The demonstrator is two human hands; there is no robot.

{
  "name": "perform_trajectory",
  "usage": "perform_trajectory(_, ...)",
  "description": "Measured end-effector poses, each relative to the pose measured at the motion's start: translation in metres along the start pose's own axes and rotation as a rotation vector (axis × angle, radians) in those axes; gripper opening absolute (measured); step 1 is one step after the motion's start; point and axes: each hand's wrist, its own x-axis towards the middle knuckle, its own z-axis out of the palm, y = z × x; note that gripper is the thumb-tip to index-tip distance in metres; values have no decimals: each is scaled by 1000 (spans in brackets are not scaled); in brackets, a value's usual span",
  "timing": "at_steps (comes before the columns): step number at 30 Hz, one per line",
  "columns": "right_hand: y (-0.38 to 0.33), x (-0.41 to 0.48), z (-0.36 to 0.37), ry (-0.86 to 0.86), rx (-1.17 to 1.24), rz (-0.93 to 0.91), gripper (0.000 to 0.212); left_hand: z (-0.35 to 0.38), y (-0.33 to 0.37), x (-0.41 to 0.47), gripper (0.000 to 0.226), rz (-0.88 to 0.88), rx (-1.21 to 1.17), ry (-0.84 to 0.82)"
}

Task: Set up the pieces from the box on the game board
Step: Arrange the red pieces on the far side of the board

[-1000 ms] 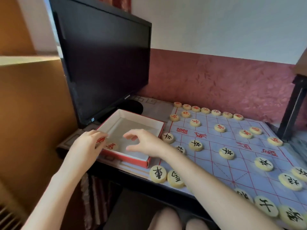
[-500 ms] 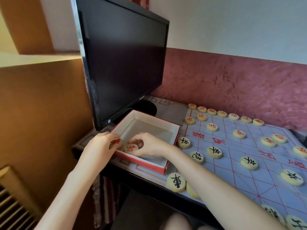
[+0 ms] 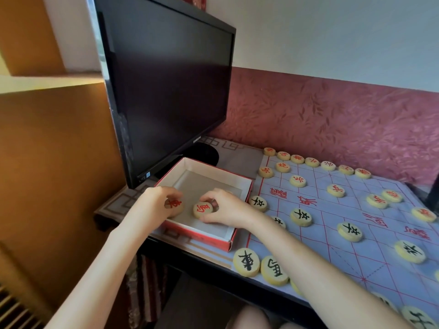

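Note:
A shallow red box (image 3: 215, 241) with a white inside sits on the desk, left of the pale blue game board (image 3: 356, 217). Both my hands are in the box. My left hand (image 3: 154, 205) grips a round cream piece with a red character (image 3: 174, 205). My right hand (image 3: 223, 210) pinches a second red-marked piece (image 3: 202, 209) between thumb and fingers. Several red-marked pieces (image 3: 297, 159) line the board's far side. Black-marked pieces (image 3: 300, 217) stand on the near side, some hidden under my right forearm.
A black monitor (image 3: 171, 91) stands right behind the box, its round base (image 3: 204, 154) beside the box's far wall. An orange-brown cabinet side (image 3: 54, 162) rises at the left. A dark red wall (image 3: 332, 122) runs behind the board. The desk's front edge (image 3: 190, 257) is near my arms.
My right hand reached into the box and closed on the second red-marked piece. My left hand stayed at the box's left corner with its piece. The view swung left.

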Motion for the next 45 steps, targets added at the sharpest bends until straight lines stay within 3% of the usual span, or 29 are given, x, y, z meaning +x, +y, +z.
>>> perform_trajectory(8,-3,1,1,-11,16,-4,60,2,2,7,59,-52,43,-55)
perform_trajectory(19,14,-18,-30,178,177,-35,49,19,34,13,53,-26,-9,18)
perform_trajectory(26,52,-61,-67,276,186,8,46,45,91,24,49,127,-66,34)
perform_trajectory(41,201,-159,-158,419,149,342,49,120,237,66,40,419,-99,-150)
perform_trajectory(45,261,-167,-185,543,230,485,48,144,270,84,46,444,-103,-220)
